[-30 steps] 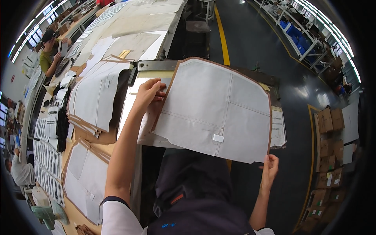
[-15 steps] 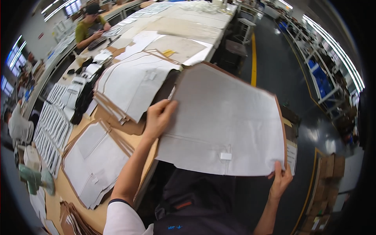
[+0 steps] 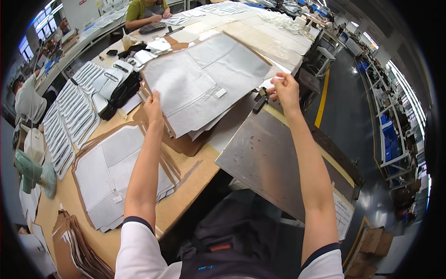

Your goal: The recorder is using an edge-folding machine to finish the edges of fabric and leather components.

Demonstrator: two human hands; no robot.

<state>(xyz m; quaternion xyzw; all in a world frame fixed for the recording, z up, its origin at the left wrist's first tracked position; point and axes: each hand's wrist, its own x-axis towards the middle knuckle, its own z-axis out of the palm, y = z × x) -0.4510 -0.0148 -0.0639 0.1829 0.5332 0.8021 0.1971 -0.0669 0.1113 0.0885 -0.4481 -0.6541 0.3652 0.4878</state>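
A pale grey panel with brown edges and a small white tab point(image 3: 200, 88) lies over a stack of similar panels at the upper middle. My left hand point(image 3: 153, 106) has its fingers closed on this panel's left edge. My right hand point(image 3: 284, 88) is raised off the panel's right corner, fingers apart and loosely bent, holding nothing. Just below it are a bare metal plate point(image 3: 260, 153) and a black clamp-like fitting point(image 3: 259, 102). A second stack of similar panels point(image 3: 102, 172) lies on the wooden table point(image 3: 195, 176) at the lower left.
A co-worker point(image 3: 141, 16) works across the table; another person point(image 3: 25, 95) is at far left. Striped white pieces point(image 3: 67, 125), a mint fan point(image 3: 28, 172) and brown pieces point(image 3: 74, 242) are at left. An aisle point(image 3: 344, 111) runs right, with racks point(image 3: 388, 139) and cartons point(image 3: 371, 246).
The panel I held in both hands has moved from above the metal plate leftward onto the upper stack. My right hand has let go of it, and the plate is now uncovered.
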